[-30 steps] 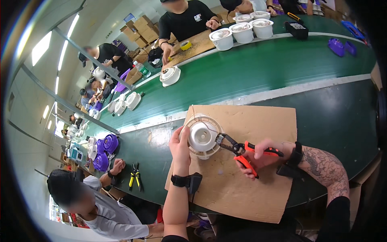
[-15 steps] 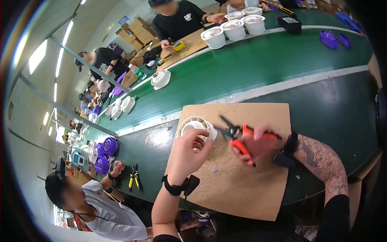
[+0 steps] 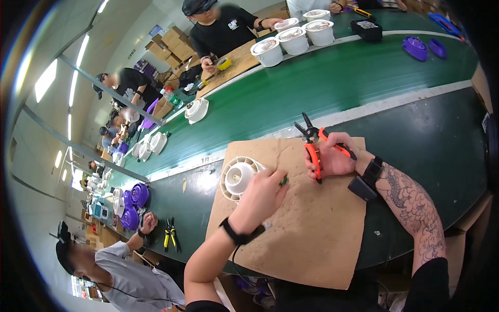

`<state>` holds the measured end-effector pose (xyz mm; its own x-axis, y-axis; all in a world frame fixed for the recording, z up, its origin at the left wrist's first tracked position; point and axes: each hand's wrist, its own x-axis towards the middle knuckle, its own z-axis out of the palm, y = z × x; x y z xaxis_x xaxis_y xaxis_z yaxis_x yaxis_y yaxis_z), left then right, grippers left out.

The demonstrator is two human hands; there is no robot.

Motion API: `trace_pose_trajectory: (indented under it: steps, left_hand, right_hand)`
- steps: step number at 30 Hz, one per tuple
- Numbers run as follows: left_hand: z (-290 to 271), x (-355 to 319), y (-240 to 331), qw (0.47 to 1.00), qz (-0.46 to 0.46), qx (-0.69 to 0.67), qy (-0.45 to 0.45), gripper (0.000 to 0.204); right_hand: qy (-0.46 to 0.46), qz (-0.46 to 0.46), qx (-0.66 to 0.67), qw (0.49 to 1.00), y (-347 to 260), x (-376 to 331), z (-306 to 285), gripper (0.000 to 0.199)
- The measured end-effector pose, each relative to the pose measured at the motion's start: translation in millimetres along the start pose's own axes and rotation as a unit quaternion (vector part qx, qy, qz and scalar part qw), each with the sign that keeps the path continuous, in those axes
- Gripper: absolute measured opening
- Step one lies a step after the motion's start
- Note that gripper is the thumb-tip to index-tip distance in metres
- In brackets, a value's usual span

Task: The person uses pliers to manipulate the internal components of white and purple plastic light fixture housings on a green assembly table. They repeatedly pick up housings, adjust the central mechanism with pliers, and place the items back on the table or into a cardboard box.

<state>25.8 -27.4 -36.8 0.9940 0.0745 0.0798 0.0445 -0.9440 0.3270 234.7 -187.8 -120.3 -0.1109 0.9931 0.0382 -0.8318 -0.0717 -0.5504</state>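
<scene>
My right hand [image 3: 338, 156] is closed around red-handled wire strippers [image 3: 313, 151], their handles apart and dark jaws pointing up and away over the cardboard's far edge. Between the fingertips of my left hand [image 3: 261, 196] a small green piece [image 3: 284, 181] shows; most of it is covered, so its kind cannot be told. Just left of that hand a white round plastic housing [image 3: 226, 183] lies on the cardboard sheet [image 3: 312, 234]. It has a ribbed outer ring and a raised cup in the middle. My left knuckles overlap its right side.
Beyond the cardboard runs a green conveyor belt [image 3: 332, 78] carrying white housings [image 3: 196, 111]. White tubs [image 3: 293, 41] stand at its far side near a co-worker. Yellow-handled pliers [image 3: 170, 235] and purple housings [image 3: 139, 195] lie to the left, beside another person's hand [image 3: 149, 222].
My left hand has moved right, off the housing, and a small green piece now shows in its fingers. The wire strippers have gone farther away, their jaws swinging upward.
</scene>
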Motion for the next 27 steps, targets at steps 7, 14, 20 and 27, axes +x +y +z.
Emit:
trace_pose_trajectory:
  steps: [7,14,20,27]
  left_hand:
    - [-23.2,-60.5,-21.5,0.992,-0.104,-0.001,-0.066,0.022]
    - [-15.2,21.0,-107.3,0.997,-0.068,0.043,0.02,0.023]
    - [-3.8,113.9,-192.1,0.991,-0.08,0.075,0.081,0.027]
    - [13.2,183.9,-228.3,0.982,-0.082,0.112,0.13,0.043]
  right_hand:
    - [-0.006,0.009,-0.014,1.0,-2.1,1.2,-2.2,0.046]
    - [0.001,0.006,-0.012,1.0,-2.2,-0.4,-5.2,0.045]
    - [-0.001,0.021,-0.008,1.0,-5.3,0.9,-5.6,0.044]
    - [-0.004,0.039,-0.001,0.999,-5.8,-2.4,-1.9,0.042]
